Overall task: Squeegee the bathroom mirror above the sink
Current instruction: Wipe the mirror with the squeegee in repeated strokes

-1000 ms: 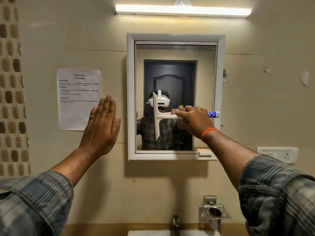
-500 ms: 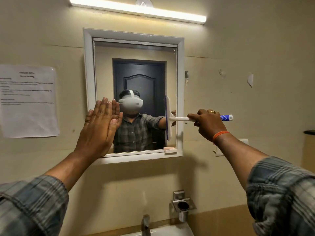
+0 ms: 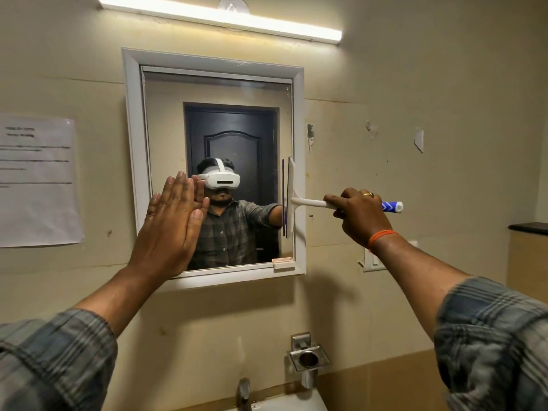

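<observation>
One mirror [image 3: 213,120], one squeegee [image 3: 292,200], two hands: left [image 3: 169,229], right [image 3: 360,216]. One tube light [image 3: 219,17], one paper notice [image 3: 35,182], one tap [image 3: 243,393], one sink [image 3: 292,403], one metal holder [image 3: 308,358], one wall switch [image 3: 370,261].

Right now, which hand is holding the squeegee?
The right hand, fist closed on the squeegee handle at the mirror's right edge; the left hand is flat, empty.

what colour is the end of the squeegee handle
Blue with white markings and a white tip, on the squeegee handle, seen in the head view.
</observation>
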